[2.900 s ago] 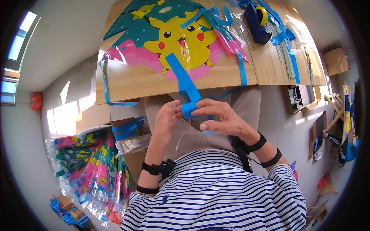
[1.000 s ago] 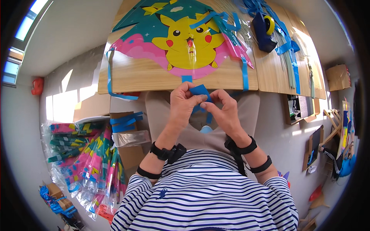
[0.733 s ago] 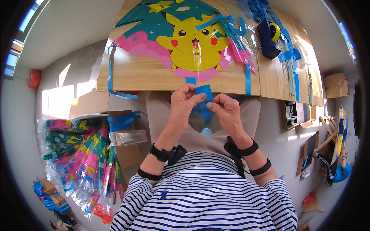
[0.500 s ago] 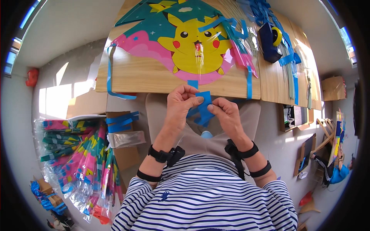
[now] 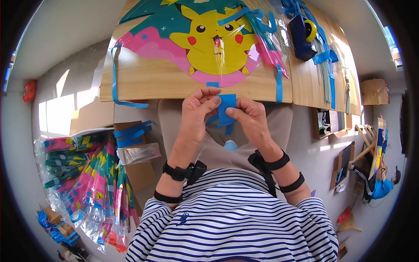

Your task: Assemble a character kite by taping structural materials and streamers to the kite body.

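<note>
Just off the table's near edge, a piece of blue ribbon (image 5: 226, 105) is pinched between my two hands. My left hand (image 5: 196, 109) grips its left side with thumb and fingers. On its right side, my right hand (image 5: 253, 120) presses the thumb against bent fingers. More blue ribbon hangs below, over my lap. A printed kite-like sheet (image 5: 174, 59), green and pink with a yellow cartoon figure, lies flat on the wooden table (image 5: 148, 83) beyond my hands. Blue strips trail from its left and right sides, and a short blue piece (image 5: 212, 84) shows at its bottom.
A dark blue tape dispenser (image 5: 302, 41) with a yellow roll stands right on the table, near thin rods (image 5: 326, 85) and blue ribbons. Colourful folded sheets in clear plastic (image 5: 87, 183) pile up at left beside cardboard (image 5: 142, 174). Another person (image 5: 382, 187) is at far right.
The ribbon between my hands now lies flatter and squarer, with my right thumb moved left onto its face. The whole view has shifted slightly.
</note>
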Available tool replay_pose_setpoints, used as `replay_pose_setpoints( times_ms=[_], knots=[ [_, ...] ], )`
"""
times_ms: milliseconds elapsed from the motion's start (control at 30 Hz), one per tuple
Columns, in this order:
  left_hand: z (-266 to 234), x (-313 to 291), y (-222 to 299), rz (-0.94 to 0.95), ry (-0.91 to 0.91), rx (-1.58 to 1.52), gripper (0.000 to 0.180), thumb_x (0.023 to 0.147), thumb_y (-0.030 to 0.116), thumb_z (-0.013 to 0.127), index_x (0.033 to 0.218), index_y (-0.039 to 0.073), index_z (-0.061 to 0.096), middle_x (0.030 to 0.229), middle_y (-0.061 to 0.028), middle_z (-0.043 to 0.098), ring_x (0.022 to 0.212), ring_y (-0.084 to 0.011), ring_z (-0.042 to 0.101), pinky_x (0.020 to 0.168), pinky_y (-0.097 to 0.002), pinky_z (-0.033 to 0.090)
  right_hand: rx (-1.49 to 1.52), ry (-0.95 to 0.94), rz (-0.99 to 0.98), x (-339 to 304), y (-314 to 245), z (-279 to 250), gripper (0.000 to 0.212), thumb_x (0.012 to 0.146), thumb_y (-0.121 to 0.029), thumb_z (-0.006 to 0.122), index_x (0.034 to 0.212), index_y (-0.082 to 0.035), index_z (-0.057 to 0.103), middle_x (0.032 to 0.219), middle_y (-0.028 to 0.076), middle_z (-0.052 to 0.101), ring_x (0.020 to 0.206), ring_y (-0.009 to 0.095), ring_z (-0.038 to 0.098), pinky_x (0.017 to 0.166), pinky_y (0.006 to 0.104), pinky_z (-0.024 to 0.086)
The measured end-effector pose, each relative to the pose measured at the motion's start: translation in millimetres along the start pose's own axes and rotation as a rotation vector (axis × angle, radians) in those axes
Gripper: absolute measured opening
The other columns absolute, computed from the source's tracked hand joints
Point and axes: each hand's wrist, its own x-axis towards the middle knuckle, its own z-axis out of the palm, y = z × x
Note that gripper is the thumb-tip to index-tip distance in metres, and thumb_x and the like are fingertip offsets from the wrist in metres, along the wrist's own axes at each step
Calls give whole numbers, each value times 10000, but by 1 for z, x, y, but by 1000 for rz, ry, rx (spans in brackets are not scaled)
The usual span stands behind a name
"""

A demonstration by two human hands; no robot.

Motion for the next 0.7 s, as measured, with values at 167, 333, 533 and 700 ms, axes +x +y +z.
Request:
replay_pose_setpoints(
  times_ms=[167, 333, 533, 700],
  knots=[
    [0, -3, 9, 19, -38, 82, 312, 907, 33, 718, 1207, -4, 639, 974, -47, 719, 875, -115, 677, 818, -262, 554, 12, -3, -14, -3, -3, -1, 102, 885, -47, 709, 929, 40, 678, 706, -2, 597, 672, 58, 483, 605, 249, 432],
    [3, -5, 10, 126, -71, 298, 322, 850, -18, 756, 1154, -16, 650, 933, -51, 721, 838, -101, 672, 779, -229, 542, -164, -26, -65, -5, 0, -2, 94, 872, -38, 710, 911, 32, 662, 705, 31, 589, 673, 70, 498, 605, 259, 432],
    [2, -2, 3, 173, -8, 287, 285, 803, -51, 789, 1043, -5, 641, 871, -42, 702, 776, -92, 660, 733, -215, 532, -72, -67, -13, -7, -8, 3, 109, 863, -48, 717, 911, 32, 661, 732, 54, 627, 670, 85, 513, 605, 268, 438],
    [12, 0, 3, 172, 13, 208, 302, 826, 10, 800, 1078, 1, 635, 834, -28, 689, 752, -72, 636, 722, -200, 520, 26, -50, 60, -3, 0, 4, 151, 869, -114, 739, 930, 9, 676, 777, 30, 673, 704, 108, 533, 677, 293, 474]
  ],
)
